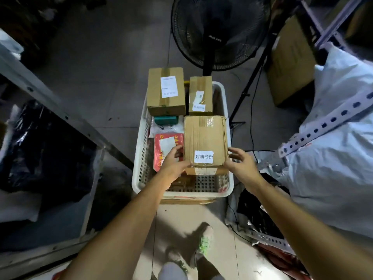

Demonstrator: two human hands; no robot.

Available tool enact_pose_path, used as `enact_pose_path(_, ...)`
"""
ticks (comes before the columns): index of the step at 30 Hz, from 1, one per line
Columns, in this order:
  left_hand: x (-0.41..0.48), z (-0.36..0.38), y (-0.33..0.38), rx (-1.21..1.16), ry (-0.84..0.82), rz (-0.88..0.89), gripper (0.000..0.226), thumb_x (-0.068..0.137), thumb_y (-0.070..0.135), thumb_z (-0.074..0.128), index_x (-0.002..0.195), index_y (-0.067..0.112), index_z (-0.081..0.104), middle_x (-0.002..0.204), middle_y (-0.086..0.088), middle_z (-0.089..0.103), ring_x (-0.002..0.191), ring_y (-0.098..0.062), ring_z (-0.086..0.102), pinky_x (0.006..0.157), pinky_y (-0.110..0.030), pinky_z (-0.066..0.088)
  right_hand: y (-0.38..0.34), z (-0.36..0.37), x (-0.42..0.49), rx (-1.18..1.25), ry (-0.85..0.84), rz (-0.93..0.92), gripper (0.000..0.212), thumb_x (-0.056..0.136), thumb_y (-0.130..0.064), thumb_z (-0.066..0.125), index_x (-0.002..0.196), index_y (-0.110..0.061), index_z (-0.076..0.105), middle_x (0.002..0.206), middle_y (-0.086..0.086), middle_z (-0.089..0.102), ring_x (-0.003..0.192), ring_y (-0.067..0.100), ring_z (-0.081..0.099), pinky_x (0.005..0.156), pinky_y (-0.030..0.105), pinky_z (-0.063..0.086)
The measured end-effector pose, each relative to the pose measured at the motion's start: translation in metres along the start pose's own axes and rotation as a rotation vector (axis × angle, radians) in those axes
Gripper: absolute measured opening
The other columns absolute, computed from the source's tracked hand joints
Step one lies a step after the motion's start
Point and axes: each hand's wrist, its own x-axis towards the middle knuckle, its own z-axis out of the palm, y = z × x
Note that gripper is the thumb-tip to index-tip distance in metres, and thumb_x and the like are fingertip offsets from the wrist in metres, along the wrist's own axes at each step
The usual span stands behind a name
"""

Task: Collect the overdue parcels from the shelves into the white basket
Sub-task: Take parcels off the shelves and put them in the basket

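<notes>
The white basket (141, 150) stands on the floor between the shelves and holds several parcels. A brown cardboard box (204, 138) with a white label of printed characters lies on top at the near right. My left hand (174, 163) grips its near left corner, thumb along the front edge. My right hand (241, 165) hovers at the box's near right corner with fingers spread and relaxed. Two more labelled boxes, a larger box (165, 91) and a smaller box (200, 93), sit at the far end. A red parcel (168, 142) lies left of the held box.
A black standing fan (220, 31) is just behind the basket, cables trailing on the floor. Metal shelving (50, 98) with black bags (40, 148) is on the left. White sacks (333, 158) and a carton (290, 63) fill the right shelves. My shoe (203, 241) is below.
</notes>
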Motion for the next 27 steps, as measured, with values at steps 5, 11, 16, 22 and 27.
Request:
enact_pose_path(5, 0.04, 0.017, -0.014, 0.012, -0.018, -0.025, 0.069, 0.084, 0.007, 0.077, 0.141, 0.028, 0.044, 0.111, 0.016, 0.053, 0.119, -0.019, 0.057, 0.102, -0.044, 0.051, 0.017, -0.006, 0.028, -0.032, 0.023, 0.067, 0.056, 0.076, -0.022, 0.077, 0.128, -0.027, 0.059, 0.118, -0.01, 0.064, 0.111, 0.009, 0.059, 0.094, 0.034, 0.052)
enact_pose_path(11, 0.092, 0.021, -0.043, 0.015, -0.038, -0.077, 0.064, 0.081, 0.003, 0.077, 0.123, 0.04, 0.048, 0.124, 0.008, 0.057, 0.119, -0.02, 0.057, 0.103, -0.046, 0.05, 0.04, 0.004, 0.06, -0.081, 0.058, 0.118, 0.054, 0.082, 0.001, 0.069, 0.132, -0.014, 0.058, 0.113, -0.011, 0.064, 0.1, 0.001, 0.062, 0.072, 0.013, 0.053)
enact_pose_path(16, 0.11, 0.0, -0.058, 0.031, -0.019, -0.105, 0.063, 0.083, -0.001, 0.074, 0.131, 0.03, 0.047, 0.118, 0.007, 0.057, 0.118, -0.02, 0.057, 0.103, -0.045, 0.05, 0.053, 0.033, 0.077, -0.106, 0.041, 0.176, 0.056, 0.082, 0.003, 0.068, 0.134, -0.012, 0.056, 0.121, -0.001, 0.063, 0.105, 0.012, 0.063, 0.075, 0.015, 0.053)
enact_pose_path(22, 0.118, -0.024, -0.067, 0.01, 0.005, -0.138, 0.069, 0.08, -0.003, 0.075, 0.135, 0.028, 0.047, 0.125, 0.002, 0.057, 0.12, -0.02, 0.057, 0.101, -0.042, 0.051, 0.056, 0.06, 0.088, -0.062, 0.045, 0.222, 0.055, 0.083, 0.007, 0.067, 0.131, -0.017, 0.057, 0.105, -0.012, 0.062, 0.096, 0.004, 0.063, 0.067, 0.01, 0.052)
enact_pose_path(27, 0.121, -0.033, -0.07, 0.069, -0.001, -0.155, 0.07, 0.078, 0.002, 0.078, 0.135, 0.031, 0.049, 0.124, 0.006, 0.06, 0.119, -0.019, 0.059, 0.104, -0.046, 0.049, 0.065, 0.066, 0.084, -0.048, 0.002, 0.278, 0.061, 0.085, -0.001, 0.069, 0.139, -0.024, 0.05, 0.123, -0.009, 0.052, 0.099, 0.012, 0.067, 0.08, 0.021, 0.057)
